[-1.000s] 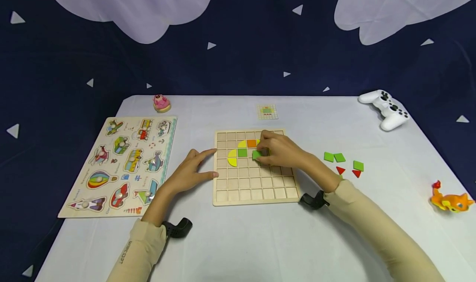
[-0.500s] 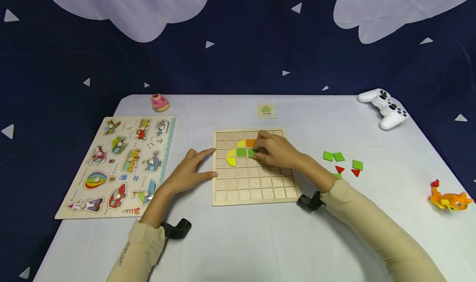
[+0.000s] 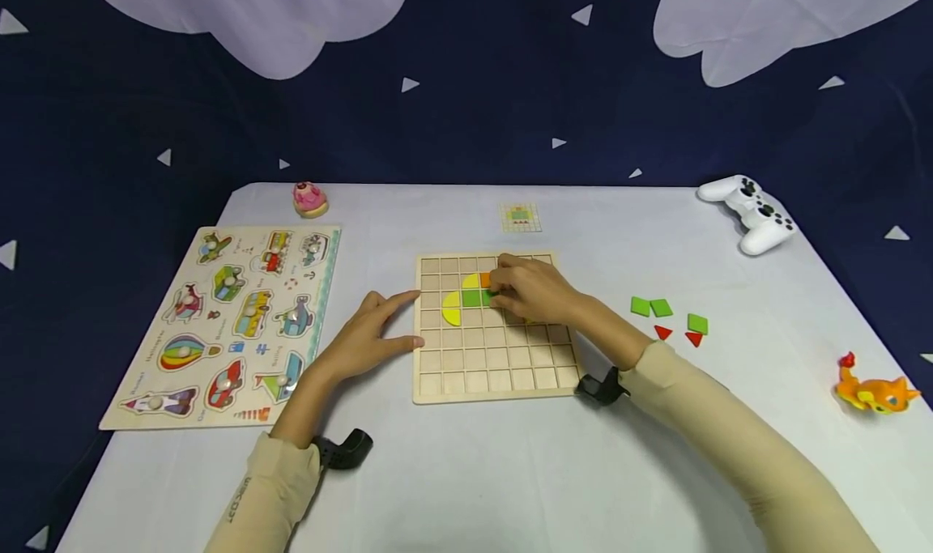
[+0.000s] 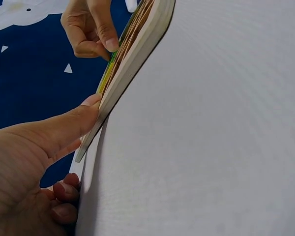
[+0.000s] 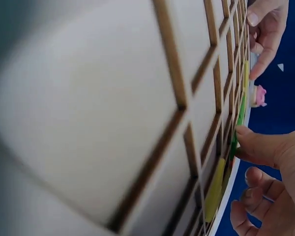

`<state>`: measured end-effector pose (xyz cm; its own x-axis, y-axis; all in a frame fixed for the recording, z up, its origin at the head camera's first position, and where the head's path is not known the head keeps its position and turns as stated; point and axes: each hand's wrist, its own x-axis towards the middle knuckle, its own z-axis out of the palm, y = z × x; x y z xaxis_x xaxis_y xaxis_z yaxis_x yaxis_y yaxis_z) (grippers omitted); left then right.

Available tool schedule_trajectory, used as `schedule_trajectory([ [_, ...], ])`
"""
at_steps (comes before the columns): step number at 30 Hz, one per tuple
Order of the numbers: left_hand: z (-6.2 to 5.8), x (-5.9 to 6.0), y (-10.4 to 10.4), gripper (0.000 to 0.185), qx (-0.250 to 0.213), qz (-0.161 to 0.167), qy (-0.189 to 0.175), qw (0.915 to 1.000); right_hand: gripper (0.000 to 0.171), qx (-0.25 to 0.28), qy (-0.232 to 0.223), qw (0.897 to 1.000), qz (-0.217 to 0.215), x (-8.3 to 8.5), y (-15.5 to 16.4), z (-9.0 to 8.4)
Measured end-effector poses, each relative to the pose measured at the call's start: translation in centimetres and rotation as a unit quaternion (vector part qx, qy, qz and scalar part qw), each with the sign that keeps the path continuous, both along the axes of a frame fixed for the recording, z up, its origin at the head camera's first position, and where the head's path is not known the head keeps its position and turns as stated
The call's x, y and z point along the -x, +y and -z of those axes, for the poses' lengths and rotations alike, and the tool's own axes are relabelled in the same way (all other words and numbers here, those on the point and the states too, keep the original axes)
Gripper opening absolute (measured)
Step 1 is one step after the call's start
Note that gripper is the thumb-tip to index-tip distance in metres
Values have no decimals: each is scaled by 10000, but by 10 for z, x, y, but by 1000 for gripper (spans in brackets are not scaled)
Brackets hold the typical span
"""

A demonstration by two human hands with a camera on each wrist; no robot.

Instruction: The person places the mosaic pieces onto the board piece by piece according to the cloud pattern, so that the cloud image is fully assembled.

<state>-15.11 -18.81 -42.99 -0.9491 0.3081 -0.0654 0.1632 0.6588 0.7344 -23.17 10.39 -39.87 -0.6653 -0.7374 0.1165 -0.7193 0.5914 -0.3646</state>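
Note:
A wooden grid board point(image 3: 474, 381) lies in front of me. My left hand point(image 3: 364, 341) touches its left edge with thumb and index finger spread apart. My right hand point(image 3: 538, 291) is over the board's upper part, pinching a green square tile point(image 3: 487, 298) set in a cell. Left of that tile is another green square point(image 3: 470, 298). Rounded yellow tiles point(image 3: 452, 309) and an orange tile point(image 3: 485, 280) sit around them, the orange partly covered by the right fingers. In the right wrist view, a yellow tile point(image 5: 215, 191) lies near the right thumb point(image 5: 260, 145).
Several green squares point(image 3: 661, 308) and red triangles point(image 3: 694, 339) lie right of the board. A pattern card point(image 3: 521, 218) is behind it. A picture puzzle point(image 3: 240, 318) lies left. Around the table are a pink toy point(image 3: 309, 200), a white game controller point(image 3: 751, 213) and an orange toy point(image 3: 875, 391).
My right hand has moved slightly left with the green square, which now sits beside the other green square. The left hand has stayed at the board's edge.

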Motion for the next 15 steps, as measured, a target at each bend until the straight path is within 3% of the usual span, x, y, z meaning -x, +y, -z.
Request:
schedule_trajectory([
  [9, -3, -1, 2, 74, 85, -6, 9, 10000, 11, 65, -355, 9990, 259, -1, 0, -2],
  [15, -4, -2, 2, 74, 74, 26, 20, 10000, 23, 17, -2, 9993, 378, -5, 5, -6],
])
